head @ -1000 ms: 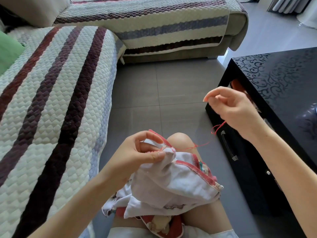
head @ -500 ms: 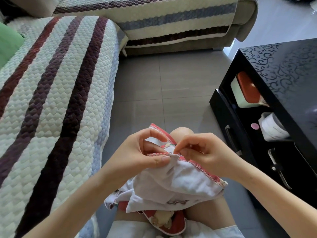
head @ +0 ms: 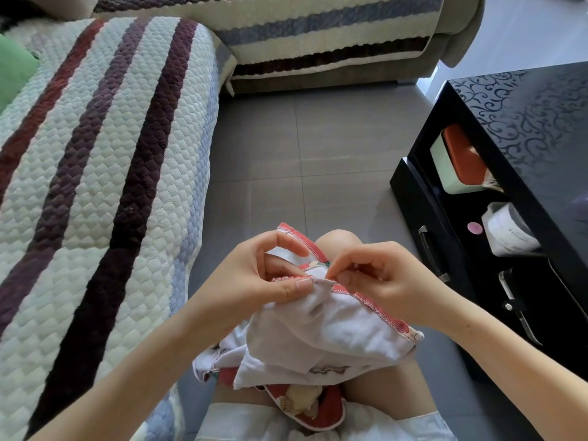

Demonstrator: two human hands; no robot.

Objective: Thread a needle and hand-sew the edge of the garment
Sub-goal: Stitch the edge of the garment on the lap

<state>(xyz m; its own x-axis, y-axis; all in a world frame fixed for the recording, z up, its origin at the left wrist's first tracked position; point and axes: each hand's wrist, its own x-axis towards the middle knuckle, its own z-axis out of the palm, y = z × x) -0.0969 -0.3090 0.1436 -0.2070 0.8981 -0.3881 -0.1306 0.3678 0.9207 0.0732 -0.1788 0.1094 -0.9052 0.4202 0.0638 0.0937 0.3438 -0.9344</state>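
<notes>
Garment (head: 324, 332) on lap, draped over knee (head: 337, 240). Left hand (head: 254, 275) pinching garment's far edge; right hand (head: 381, 278) pinching same edge, just right. Sofa (head: 95, 173) left of garment and behind it. Table (head: 525, 128) right of garment, open drawer (head: 423, 218) facing it, box (head: 458, 160) inside.

Home living room, by the look of it: corner sofa (head: 95, 173) under a quilted striped cover, green cushion (head: 12, 71) far left, grey tiled floor (head: 302, 154), and a glossy black coffee table (head: 534, 122) with scroll pattern, drawer (head: 410, 198) open on household odds and ends.
</notes>
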